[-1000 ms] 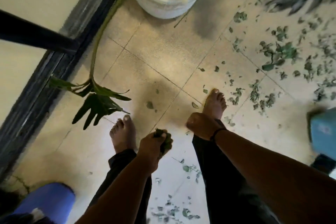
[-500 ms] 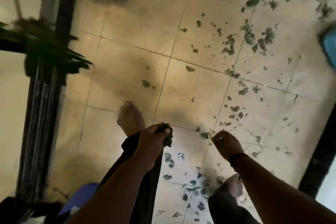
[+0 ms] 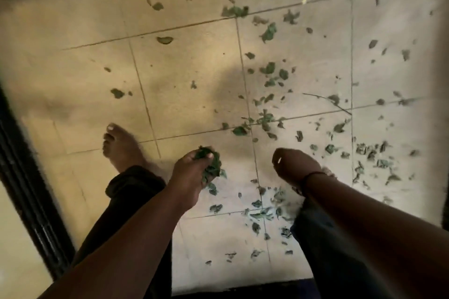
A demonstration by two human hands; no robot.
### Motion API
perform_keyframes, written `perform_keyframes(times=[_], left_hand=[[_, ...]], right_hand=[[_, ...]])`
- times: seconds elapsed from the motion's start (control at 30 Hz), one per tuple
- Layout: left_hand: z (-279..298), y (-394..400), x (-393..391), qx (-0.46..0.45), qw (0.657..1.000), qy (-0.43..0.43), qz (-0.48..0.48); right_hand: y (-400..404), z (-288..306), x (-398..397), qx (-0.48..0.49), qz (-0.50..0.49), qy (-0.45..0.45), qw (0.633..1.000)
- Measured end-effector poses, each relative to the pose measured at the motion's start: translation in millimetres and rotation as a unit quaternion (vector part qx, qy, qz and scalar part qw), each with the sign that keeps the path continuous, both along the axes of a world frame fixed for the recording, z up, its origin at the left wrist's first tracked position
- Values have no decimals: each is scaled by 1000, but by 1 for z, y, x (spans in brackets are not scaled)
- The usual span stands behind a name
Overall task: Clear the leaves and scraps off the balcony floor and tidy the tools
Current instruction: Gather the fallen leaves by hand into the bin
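Nearest the camera, two bare forearms reach down from the bottom edge over dark trouser legs. The left hand grips a wad of leaves, its fingers curled tight round the green clump, which bulges out on the right side of the fist. The right hand hangs just to the right, apart from the left, with a dark band at the wrist. Its fingers curl loosely downward and nothing shows in them; the fingertips are turned away, so whether they pinch a small scrap cannot be told.

A bare foot stands on the floor left of the left hand. A second foot is mostly hidden behind the right wrist.

Under and between the hands, scraps lie scattered on the pale square tiles, thickest near the right trouser leg. More scraps spread right of the right hand and further out across the tile joints, with a thin twig lying among them. The far left tiles hold only a few single leaves. A dark frame runs along the left edge of the floor.
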State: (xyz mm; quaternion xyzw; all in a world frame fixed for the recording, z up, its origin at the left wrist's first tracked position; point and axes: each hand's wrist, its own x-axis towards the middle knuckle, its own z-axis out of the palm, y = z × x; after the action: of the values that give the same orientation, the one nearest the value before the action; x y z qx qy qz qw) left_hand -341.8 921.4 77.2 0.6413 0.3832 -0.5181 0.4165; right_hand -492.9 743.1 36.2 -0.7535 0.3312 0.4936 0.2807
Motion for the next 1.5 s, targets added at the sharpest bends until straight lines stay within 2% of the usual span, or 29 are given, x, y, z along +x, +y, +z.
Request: perform_keyframes(times=[0.2, 0.3, 0.5, 0.63, 0.9, 1.0, 1.07, 1.1, 1.13, 1.2, 1.23, 1.27, 1.37, 1.43, 1.5], left_hand=[[-51, -2, -7, 70, 996, -5, -54], [-75, -6, 7, 66, 991, -15, -118], [-93, -8, 63, 31, 990, -31, -137], [-95, 2, 88, 24, 993, -27, -114], [-98, 12, 101, 23, 995, -19, -91], [-96, 10, 105, 9, 997, -14, -76], [-95, 8, 109, -3, 997, -9, -72], [-95, 7, 111, -11, 998, -6, -69], [-95, 5, 114, -22, 998, -1, -64], [-96, 0, 120, -53, 997, 13, -49], [-95, -4, 123, -72, 996, 21, -39], [-93, -9, 127, -92, 995, 29, -27], [-90, -28, 138, -163, 985, 51, 28], [-91, -40, 145, -192, 978, 60, 47], [-94, -54, 147, -203, 977, 57, 26]], right_hand=[[-16, -41, 25, -51, -39, -59, 996], [2, -68, 47, -43, -71, -96, 992], [39, -109, 78, -66, 39, -184, 980], [37, -115, 86, -73, 99, -182, 976], [28, -107, 109, -44, 124, -72, 989], [28, -97, 127, -11, 34, -90, 995], [29, -88, 143, 32, -133, -124, 983], [30, -80, 153, 68, -250, -139, 956], [31, -70, 165, 121, -367, -154, 909], [32, -52, 184, 219, -511, -166, 814], [31, -46, 192, 233, -525, -171, 800], [33, -44, 199, 225, -511, -181, 810], [30, -48, 208, 87, -372, -227, 896], [25, -53, 209, 38, -346, -252, 903], [17, -55, 209, 20, -342, -264, 902]])
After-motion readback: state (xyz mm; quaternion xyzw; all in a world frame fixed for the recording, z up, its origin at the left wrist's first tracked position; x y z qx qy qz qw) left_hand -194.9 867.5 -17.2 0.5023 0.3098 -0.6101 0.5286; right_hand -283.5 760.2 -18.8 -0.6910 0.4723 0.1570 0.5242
